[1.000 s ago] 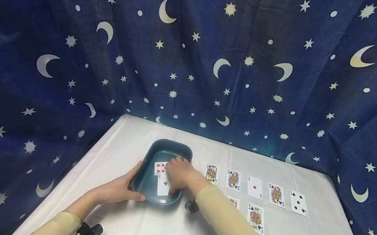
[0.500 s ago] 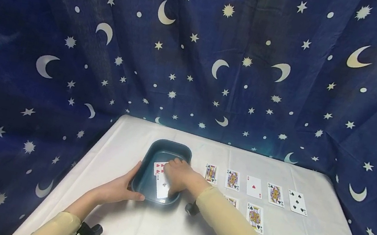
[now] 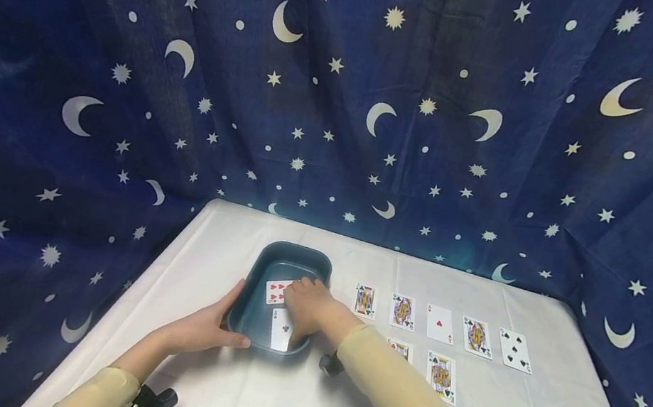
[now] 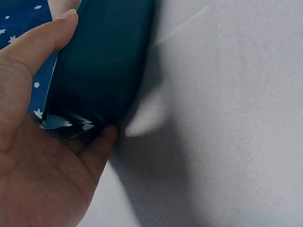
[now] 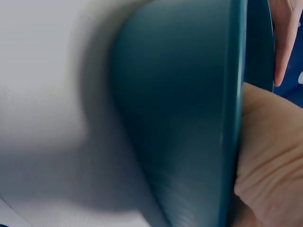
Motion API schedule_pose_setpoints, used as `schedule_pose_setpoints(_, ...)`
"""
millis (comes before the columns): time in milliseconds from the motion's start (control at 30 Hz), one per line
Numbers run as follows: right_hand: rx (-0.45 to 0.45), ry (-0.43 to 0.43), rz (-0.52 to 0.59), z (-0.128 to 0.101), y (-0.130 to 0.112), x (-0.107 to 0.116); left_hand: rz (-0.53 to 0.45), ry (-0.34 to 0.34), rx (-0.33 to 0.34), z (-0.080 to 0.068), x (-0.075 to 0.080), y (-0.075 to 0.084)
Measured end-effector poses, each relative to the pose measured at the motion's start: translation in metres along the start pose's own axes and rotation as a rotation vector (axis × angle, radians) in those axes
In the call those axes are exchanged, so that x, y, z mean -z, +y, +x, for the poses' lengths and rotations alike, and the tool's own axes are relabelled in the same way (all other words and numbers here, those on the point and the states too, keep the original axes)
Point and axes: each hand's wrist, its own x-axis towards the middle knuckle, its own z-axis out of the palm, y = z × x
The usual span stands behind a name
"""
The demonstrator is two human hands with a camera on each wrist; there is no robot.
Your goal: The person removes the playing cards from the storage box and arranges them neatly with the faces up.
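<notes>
A dark teal tray (image 3: pixel 245 316) stands on the white cloth. My left hand (image 3: pixel 202 327) grips its near left side, thumb on the rim; the left wrist view shows the fingers against its outer wall. Inside the tray lie an ace of clubs (image 3: pixel 279 329) and a red hearts card (image 3: pixel 275 291). My right hand (image 3: pixel 309 307) is down in the tray with fingers curled over the right part of the ace of clubs, thumb low at its edge. The back of this hand hides the fingertips. In the right wrist view the tray wall (image 5: pixel 180 109) covers the cards.
Right of the tray is a row of face-up cards: a picture card (image 3: pixel 365 301), another picture card (image 3: pixel 403 312), an ace of hearts (image 3: pixel 440 324), more beyond. Nearer lie a king of spades (image 3: pixel 442 378) and a card (image 3: pixel 399 349) partly behind the right sleeve (image 3: pixel 398 395).
The ace of clubs has slid toward the near end of the tray, uncovering more of the hearts card. The right hand has shifted slightly; the left hand and tray have stayed put.
</notes>
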Motion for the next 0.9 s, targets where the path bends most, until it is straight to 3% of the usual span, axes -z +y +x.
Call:
schedule_pose_setpoints(300,-0.018,-0.036,-0.001,0.007,-0.003,-0.011,0.012,0.003,0.002,0.001,0.0,-0.003)
schedule_pose_setpoints(500,0.008,-0.039,0.045,-0.002,-0.007,-0.003,0.014,0.005,-0.004,0.0,0.001,-0.002)
schedule_pose_setpoints(900,0.034,-0.048,0.017,-0.009,-0.01,0.003,0.015,0.008,-0.004,0.001,0.0,-0.003)
